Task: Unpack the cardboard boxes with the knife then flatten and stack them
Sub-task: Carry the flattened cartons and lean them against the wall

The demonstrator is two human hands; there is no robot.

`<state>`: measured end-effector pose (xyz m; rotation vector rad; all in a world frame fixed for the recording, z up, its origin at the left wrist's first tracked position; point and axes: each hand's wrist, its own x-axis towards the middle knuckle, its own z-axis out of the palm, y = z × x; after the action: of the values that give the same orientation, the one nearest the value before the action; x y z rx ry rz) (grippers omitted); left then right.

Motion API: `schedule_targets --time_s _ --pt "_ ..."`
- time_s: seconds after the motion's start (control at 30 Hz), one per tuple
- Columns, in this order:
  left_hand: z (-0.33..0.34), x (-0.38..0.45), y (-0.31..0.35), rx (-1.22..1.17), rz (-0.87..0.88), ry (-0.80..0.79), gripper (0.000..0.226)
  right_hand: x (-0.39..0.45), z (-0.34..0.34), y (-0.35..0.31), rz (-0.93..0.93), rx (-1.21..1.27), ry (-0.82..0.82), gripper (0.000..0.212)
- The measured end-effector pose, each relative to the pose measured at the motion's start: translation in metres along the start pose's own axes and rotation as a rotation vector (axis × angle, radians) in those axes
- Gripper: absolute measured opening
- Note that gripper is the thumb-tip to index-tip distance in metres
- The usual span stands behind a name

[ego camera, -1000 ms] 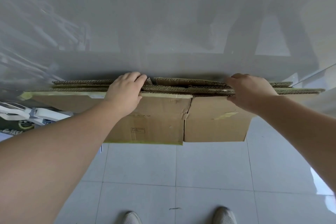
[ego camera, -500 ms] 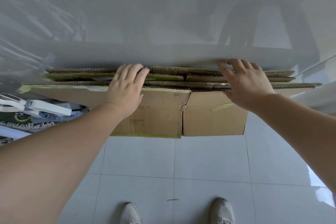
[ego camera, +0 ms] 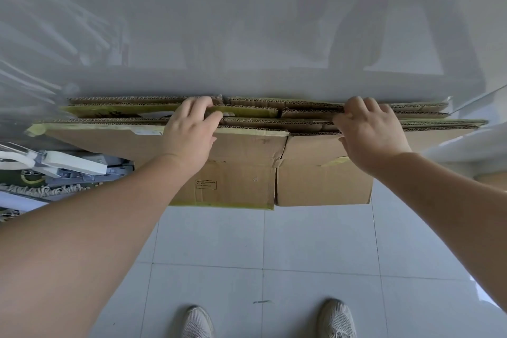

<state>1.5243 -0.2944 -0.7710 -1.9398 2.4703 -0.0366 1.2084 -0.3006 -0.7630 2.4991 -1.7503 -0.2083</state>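
A stack of flattened brown corrugated cardboard boxes point(ego camera: 247, 162) stands on edge against the glossy grey wall point(ego camera: 247, 22). The left hand point(ego camera: 189, 129) and right hand point(ego camera: 370, 129) curl over the stack's top edges, gripping them.

Both arms reach forward, left hand point(ego camera: 189, 129) and right hand point(ego camera: 369, 132) with fingers curled.
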Motion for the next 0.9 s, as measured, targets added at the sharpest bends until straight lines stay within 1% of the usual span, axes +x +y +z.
schedule_targets --time_s 0.07,0.13,0.2,0.3,0.43,0.57,0.67,0.83,0.9 --pt "0.004 0.005 0.000 -0.011 -0.037 0.007 0.031 0.003 0.003 0.000 0.020 0.013 -0.005 0.020" --pt "0.005 0.012 0.002 0.000 -0.084 0.010 0.023 0.005 0.004 -0.002 0.041 0.034 -0.006 0.017" --pt "0.007 0.016 0.002 0.041 -0.114 -0.011 0.022 0.007 0.005 -0.003 0.049 0.051 0.002 0.015" --pt "0.009 0.018 -0.002 0.048 -0.094 0.008 0.021 0.008 0.005 -0.001 0.056 0.033 0.004 0.023" --pt "0.000 0.021 -0.003 -0.084 -0.125 0.084 0.019 0.015 -0.005 0.010 0.055 0.041 0.075 0.020" --pt "-0.010 0.024 -0.010 -0.166 -0.106 0.136 0.019 0.024 -0.019 0.022 0.014 0.095 0.155 0.015" --pt "-0.011 0.026 -0.015 -0.180 -0.096 0.159 0.018 0.026 -0.021 0.019 0.006 0.121 0.167 0.020" --pt "-0.010 0.025 -0.016 -0.176 -0.028 0.118 0.015 0.016 -0.018 0.014 -0.004 0.063 0.160 0.036" --pt "-0.011 0.023 -0.017 -0.210 -0.033 0.145 0.013 0.015 -0.019 0.014 -0.016 0.073 0.195 0.036"
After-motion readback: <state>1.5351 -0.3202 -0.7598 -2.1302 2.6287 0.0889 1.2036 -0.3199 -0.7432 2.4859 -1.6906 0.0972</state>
